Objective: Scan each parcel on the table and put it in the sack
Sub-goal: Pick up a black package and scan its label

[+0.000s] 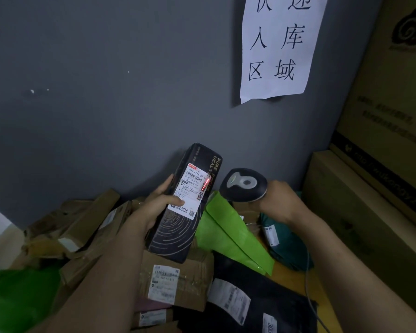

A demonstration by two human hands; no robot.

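My left hand point(157, 201) grips a long black box parcel point(178, 231) with gold rings printed on it, holding it upright above the pile. A white shipping label point(192, 193) faces me, my thumb lying across it. My right hand point(280, 200) grips a black handheld scanner point(244, 185) just right of the box. The scanner's red line falls on the barcode at the label's right edge. The sack is not in view.
Below lie several parcels: a taped cardboard box point(178, 282), brown cartons point(82, 227), bright green bags point(233, 236), a dark green bag point(283, 239) and black mailers point(255, 299). Large cartons point(370, 188) stack at the right. A grey wall with a paper sign point(279, 46) stands behind.
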